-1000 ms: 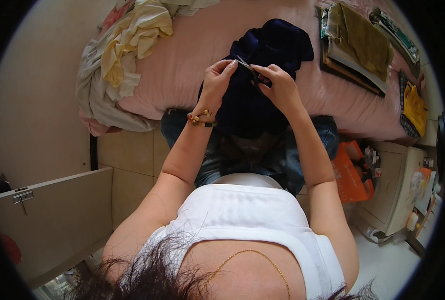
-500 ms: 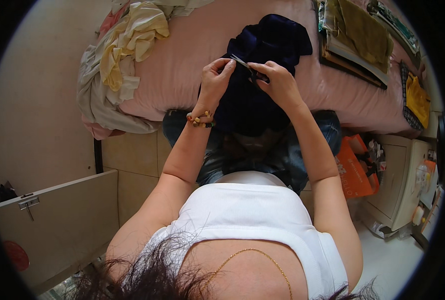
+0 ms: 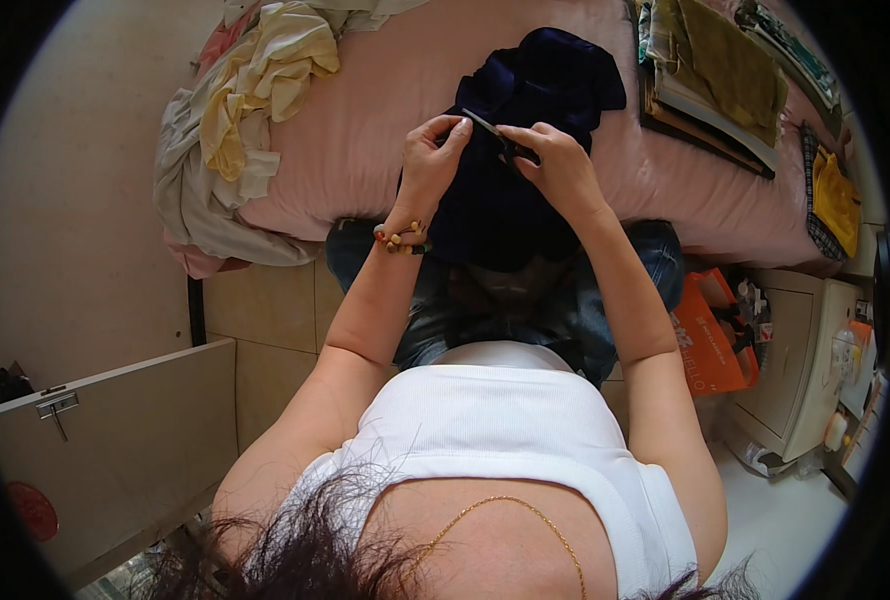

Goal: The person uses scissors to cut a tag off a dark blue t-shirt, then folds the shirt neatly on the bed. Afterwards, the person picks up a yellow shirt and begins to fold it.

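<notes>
Dark-handled metal scissors [image 3: 485, 124] have swung nearly shut since half a second ago

Two parted blade tips showed in the earlier frame; now they read as one slim line, while both hands stay almost where they were. The right hand [image 3: 563, 170] has its fingers curled closed around the handles. The left hand [image 3: 431, 160] has thumb and forefinger drawn together, apparently on a bit of the deep navy, softly shining cloth [image 3: 510, 205]; the exact bit between them is too small to make out. That cloth lies partly on the pink-covered bed [image 3: 365, 130] and drapes toward the person's faded blue denim jeans [image 3: 590, 310], directly beneath the hands. The blade tips sit just beside the left fingertips.

Judging by this pose, the step in hand is a fine snip at the pinched spot; whether anything has been severed cannot be told. The next move seems to call for a steady left pinch, with the blades parted again only once they are clear of skin and of the loose folds below.
</notes>
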A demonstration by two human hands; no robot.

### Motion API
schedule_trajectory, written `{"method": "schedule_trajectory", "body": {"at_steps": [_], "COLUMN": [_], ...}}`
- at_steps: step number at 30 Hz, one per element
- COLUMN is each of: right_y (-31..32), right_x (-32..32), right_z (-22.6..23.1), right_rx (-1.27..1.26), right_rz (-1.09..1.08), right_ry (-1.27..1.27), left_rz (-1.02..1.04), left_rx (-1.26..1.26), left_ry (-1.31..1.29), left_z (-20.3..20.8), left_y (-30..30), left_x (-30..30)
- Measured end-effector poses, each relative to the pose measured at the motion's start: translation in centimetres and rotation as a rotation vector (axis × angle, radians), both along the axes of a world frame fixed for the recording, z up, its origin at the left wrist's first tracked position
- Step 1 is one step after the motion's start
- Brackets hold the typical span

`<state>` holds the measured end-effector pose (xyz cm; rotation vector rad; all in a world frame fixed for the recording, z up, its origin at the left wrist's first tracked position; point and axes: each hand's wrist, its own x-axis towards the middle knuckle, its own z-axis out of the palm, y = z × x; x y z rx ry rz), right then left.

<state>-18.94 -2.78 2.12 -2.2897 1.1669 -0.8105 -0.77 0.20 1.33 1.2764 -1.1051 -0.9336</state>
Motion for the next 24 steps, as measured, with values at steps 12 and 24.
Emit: {"method": "schedule_trajectory", "body": {"at_steps": [12,24], "right_y": [-0.8,-1.4], "right_x": [-3.3,-11.2], "right_z": [-2.8,-6.4], "right_rx": [-0.068,-0.040], "right_rz": [-0.184,-0.473], "right_ry": [-0.222,0.042], "left_rz": [0.078,0.036], "left_rx": [0.175,0.287], "left_ry": [0.315,0.495], "left_z": [-0.2,-0.8], "left_y": [-0.4,-0.5], "left_x": [0.0,-0.1]}}
